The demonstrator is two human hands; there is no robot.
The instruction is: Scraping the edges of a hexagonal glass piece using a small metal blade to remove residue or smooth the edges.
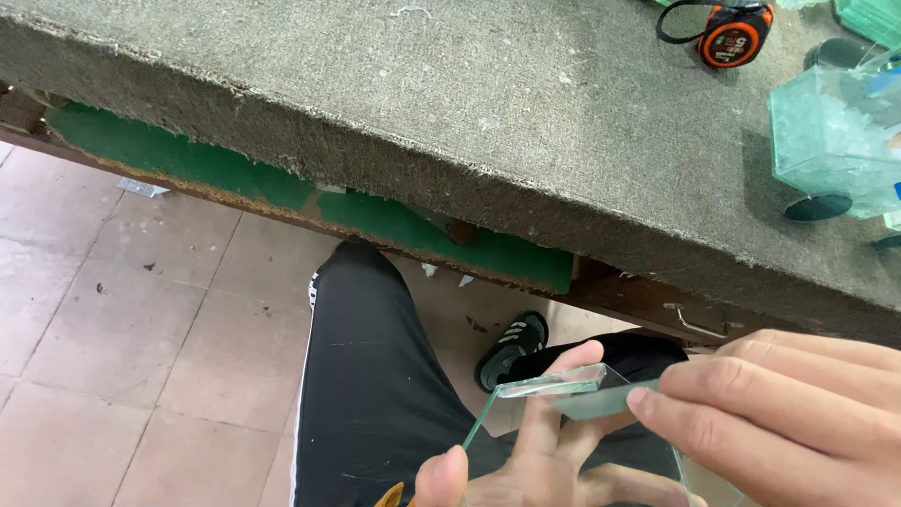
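**Glass pane held below the bench edge, both hands engaged**

Tiled floor and a felt-covered workbench are filling the view; a tape measure and a clear glass box of offcuts are sitting on the bench, well apart from the hands. The person is standing at the bench edge, holding a small clear glass pane over a black-trousered leg. The left hand is supporting the pane from beneath, fingers spread, thumb up at its near edge. The right hand is pinching the pane's right end, fingers closed along it. Judgement: handling and inspection step; any next move calls for an even two-handed grip clear of the sharp edges.
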